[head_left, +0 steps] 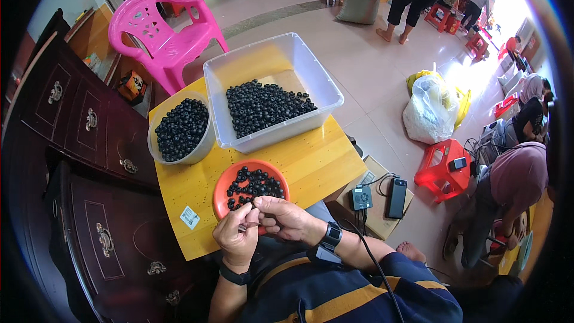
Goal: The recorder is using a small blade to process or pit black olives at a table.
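Observation:
My left hand (236, 238) and my right hand (287, 218) meet at the near rim of an orange-red bowl (222, 185). Both are closed, thumbs and fingers pinched together at their tips. A small dark piece seems to sit between the fingertips, but it is too small and covered to name. Loose black bead-like pieces (257, 183) lie in the bowl. Behind it, a large clear plastic bin (311, 75) holds a heap of similar black pieces (263, 106). A round tub (202, 151) at its left is filled with more pieces (181, 130).
Everything stands on a yellow wooden table (317, 158), with a small white packet (189, 217). Dark drawers (89, 137) flank the left, and a pink chair (161, 36) stands behind. A cable (372, 257) crosses my right arm. Devices (396, 198) rest on a cardboard box at right; other people sit beyond.

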A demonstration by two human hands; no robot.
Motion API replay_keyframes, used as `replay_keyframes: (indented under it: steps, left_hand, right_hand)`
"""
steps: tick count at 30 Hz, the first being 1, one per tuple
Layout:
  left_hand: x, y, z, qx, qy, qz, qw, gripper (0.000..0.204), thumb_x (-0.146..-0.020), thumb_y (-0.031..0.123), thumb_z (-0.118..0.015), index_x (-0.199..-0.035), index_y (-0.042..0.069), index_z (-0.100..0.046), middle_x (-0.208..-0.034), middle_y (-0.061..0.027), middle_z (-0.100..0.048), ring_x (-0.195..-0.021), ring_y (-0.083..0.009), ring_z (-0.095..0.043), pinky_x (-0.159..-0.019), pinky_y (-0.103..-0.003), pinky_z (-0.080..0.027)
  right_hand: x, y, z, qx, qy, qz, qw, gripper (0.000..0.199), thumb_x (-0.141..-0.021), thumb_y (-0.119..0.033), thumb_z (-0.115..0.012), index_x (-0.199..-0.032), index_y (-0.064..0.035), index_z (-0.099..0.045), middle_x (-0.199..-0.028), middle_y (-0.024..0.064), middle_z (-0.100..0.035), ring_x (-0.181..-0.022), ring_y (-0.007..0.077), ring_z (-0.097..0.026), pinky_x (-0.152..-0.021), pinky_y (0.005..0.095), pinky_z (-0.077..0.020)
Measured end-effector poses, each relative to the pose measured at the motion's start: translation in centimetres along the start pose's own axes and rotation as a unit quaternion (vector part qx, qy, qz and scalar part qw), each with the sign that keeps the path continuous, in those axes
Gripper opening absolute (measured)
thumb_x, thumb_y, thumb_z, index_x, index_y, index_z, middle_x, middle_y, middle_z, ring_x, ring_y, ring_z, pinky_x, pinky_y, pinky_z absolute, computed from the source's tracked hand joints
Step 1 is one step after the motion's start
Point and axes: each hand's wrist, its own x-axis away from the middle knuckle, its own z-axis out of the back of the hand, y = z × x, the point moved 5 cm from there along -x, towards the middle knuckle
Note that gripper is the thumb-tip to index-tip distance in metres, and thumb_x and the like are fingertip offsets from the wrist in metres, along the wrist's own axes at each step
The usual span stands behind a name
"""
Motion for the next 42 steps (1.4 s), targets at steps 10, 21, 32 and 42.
replay_keyframes:
  steps: [10,21,32,42]
  left_hand:
    - [-0.6,-1.8,0.7,-0.002,0.006,0.037,0.999,0.015,-0.08,0.0,-0.077,-0.092,0.002,-0.068,-0.067,-0.0019,-0.06,-0.056,-0.0084,-0.052,-0.052,-0.024,-0.043]
    - [-1.1,-5.8,5.2,0.054,-0.166,0.146,0.974,0.035,-0.087,0.031,-0.076,-0.092,0.001,-0.058,-0.071,-0.0007,-0.056,-0.06,-0.0088,-0.049,-0.055,-0.026,-0.042]
    - [-1.2,-5.6,6.2,-0.002,-0.167,0.074,0.983,0.039,-0.085,0.044,-0.075,-0.086,0.008,-0.06,-0.069,-0.0052,-0.064,-0.054,-0.0195,-0.061,-0.05,-0.033,-0.048]
    - [-1.2,-4.8,6.5,-0.053,-0.152,0.031,0.987,0.04,-0.086,0.045,-0.073,-0.08,0.008,-0.058,-0.069,-0.0072,-0.064,-0.057,-0.0249,-0.064,-0.051,-0.037,-0.049]
  right_hand:
    - [-1.7,-0.1,-0.4,0.026,0.019,-0.003,0.999,0.019,-0.102,-0.03,-0.056,-0.09,-0.0155,-0.058,-0.074,-0.0078,-0.049,-0.057,0.0011,-0.038,-0.046,0.0172,-0.029]
    - [-3.2,0.5,-1.8,0.084,0.0,-0.003,0.996,0.02,-0.101,-0.031,-0.057,-0.095,-0.012,-0.058,-0.078,-0.005,-0.05,-0.057,0.0021,-0.035,-0.047,0.0173,-0.0289]
    - [-3.8,2.2,-3.2,0.108,-0.056,-0.029,0.992,0.03,-0.101,-0.026,-0.056,-0.12,-0.0027,-0.062,-0.08,-0.006,-0.05,-0.058,0.001,-0.033,-0.049,0.0157,-0.0293]
    - [-3.6,2.9,-2.7,0.08,-0.039,-0.033,0.996,0.015,-0.1,-0.02,-0.058,-0.108,-0.0077,-0.062,-0.079,-0.0062,-0.051,-0.058,0.0016,-0.036,-0.048,0.0162,-0.0306]
